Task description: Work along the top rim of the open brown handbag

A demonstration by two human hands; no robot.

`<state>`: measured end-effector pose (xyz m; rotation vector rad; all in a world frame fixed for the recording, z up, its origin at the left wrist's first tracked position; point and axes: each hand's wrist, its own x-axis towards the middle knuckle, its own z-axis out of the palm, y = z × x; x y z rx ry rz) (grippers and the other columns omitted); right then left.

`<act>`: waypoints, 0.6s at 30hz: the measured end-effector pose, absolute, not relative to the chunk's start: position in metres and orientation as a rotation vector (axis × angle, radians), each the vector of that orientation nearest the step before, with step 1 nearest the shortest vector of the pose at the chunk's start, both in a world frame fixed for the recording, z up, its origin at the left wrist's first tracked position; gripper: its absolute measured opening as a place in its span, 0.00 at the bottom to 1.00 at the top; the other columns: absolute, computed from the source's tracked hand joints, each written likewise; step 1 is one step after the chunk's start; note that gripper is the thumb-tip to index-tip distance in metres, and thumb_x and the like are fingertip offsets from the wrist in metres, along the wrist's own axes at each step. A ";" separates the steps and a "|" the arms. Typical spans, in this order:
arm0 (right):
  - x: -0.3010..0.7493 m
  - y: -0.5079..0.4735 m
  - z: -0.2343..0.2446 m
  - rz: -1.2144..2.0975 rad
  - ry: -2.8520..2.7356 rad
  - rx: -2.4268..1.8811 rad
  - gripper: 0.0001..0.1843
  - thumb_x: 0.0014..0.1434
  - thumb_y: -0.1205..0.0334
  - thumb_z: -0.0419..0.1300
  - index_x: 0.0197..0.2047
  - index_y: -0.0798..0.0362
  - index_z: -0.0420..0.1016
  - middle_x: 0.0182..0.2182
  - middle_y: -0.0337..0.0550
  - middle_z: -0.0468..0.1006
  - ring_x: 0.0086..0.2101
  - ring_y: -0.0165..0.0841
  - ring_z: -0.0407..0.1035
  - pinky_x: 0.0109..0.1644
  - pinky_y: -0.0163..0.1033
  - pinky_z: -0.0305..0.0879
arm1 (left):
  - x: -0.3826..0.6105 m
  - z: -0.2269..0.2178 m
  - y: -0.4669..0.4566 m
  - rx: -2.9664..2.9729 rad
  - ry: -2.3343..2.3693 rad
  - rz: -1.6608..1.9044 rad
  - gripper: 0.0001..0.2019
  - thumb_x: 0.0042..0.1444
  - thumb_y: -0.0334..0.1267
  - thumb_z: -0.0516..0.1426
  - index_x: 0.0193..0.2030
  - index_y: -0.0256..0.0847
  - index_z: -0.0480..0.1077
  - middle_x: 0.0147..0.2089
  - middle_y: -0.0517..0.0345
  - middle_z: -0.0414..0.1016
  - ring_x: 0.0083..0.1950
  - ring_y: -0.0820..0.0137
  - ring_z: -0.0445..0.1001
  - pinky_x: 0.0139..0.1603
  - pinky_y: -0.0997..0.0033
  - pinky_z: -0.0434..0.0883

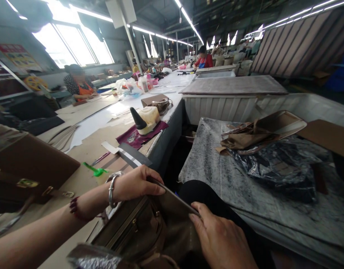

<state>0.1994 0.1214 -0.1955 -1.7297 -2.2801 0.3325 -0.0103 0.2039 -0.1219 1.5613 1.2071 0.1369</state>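
Note:
A brown handbag [174,228] lies open below me, with a zipped pocket showing inside. My left hand [138,183] pinches its upper edge near the middle of the view. Farther right along the same edge, my right hand [219,231] grips it between thumb and fingers. Crinkled clear plastic [96,256] sits at the bag's near side. Just past my left wrist is a small pot with a green-handled brush [97,170]. On the left, a finished-looking brown bag [28,168] with gold hardware stands on the table.
A plastic bottle with a black nozzle [148,119] rests on maroon material [129,138]. Grey strips [134,155] lie nearer. At right, a speckled board [208,157] bears brown bag pieces [261,130] and dark plastic wrap [278,168]. Co-workers [80,84] sit farther along the table.

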 end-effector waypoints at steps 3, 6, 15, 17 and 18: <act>0.200 0.120 -0.194 0.358 -2.292 -1.703 0.11 0.60 0.63 0.47 0.42 0.47 0.68 0.24 0.36 0.78 0.23 0.34 0.73 0.21 0.34 0.57 | -0.010 -0.119 0.201 1.563 1.220 0.121 0.10 0.45 0.40 0.58 0.30 0.33 0.72 0.26 0.59 0.72 0.28 0.74 0.67 0.29 0.79 0.64; 0.202 0.119 -0.192 0.385 -2.281 -1.702 0.11 0.60 0.64 0.46 0.40 0.46 0.68 0.24 0.35 0.78 0.24 0.33 0.73 0.21 0.34 0.56 | -0.009 -0.115 0.198 1.569 1.226 0.116 0.11 0.45 0.40 0.58 0.30 0.33 0.72 0.26 0.59 0.72 0.28 0.74 0.67 0.29 0.79 0.65; 0.199 0.113 -0.187 0.379 -2.267 -1.731 0.08 0.60 0.61 0.46 0.34 0.45 0.65 0.20 0.31 0.76 0.23 0.35 0.73 0.19 0.35 0.49 | -0.009 -0.107 0.191 1.606 1.217 0.135 0.11 0.45 0.40 0.58 0.29 0.32 0.72 0.25 0.59 0.71 0.27 0.75 0.66 0.28 0.80 0.64; 0.199 0.112 -0.187 0.385 -2.267 -1.730 0.07 0.60 0.62 0.47 0.34 0.46 0.65 0.21 0.32 0.76 0.23 0.35 0.73 0.19 0.36 0.48 | -0.010 -0.107 0.189 1.596 1.214 0.145 0.11 0.44 0.41 0.58 0.30 0.33 0.72 0.26 0.59 0.72 0.28 0.74 0.66 0.28 0.79 0.64; 0.199 0.112 -0.186 0.394 -2.267 -1.725 0.07 0.60 0.63 0.46 0.34 0.46 0.65 0.21 0.32 0.76 0.23 0.35 0.73 0.20 0.36 0.48 | -0.010 -0.106 0.188 1.581 1.215 0.150 0.12 0.44 0.41 0.59 0.30 0.33 0.73 0.27 0.58 0.73 0.28 0.74 0.67 0.28 0.79 0.64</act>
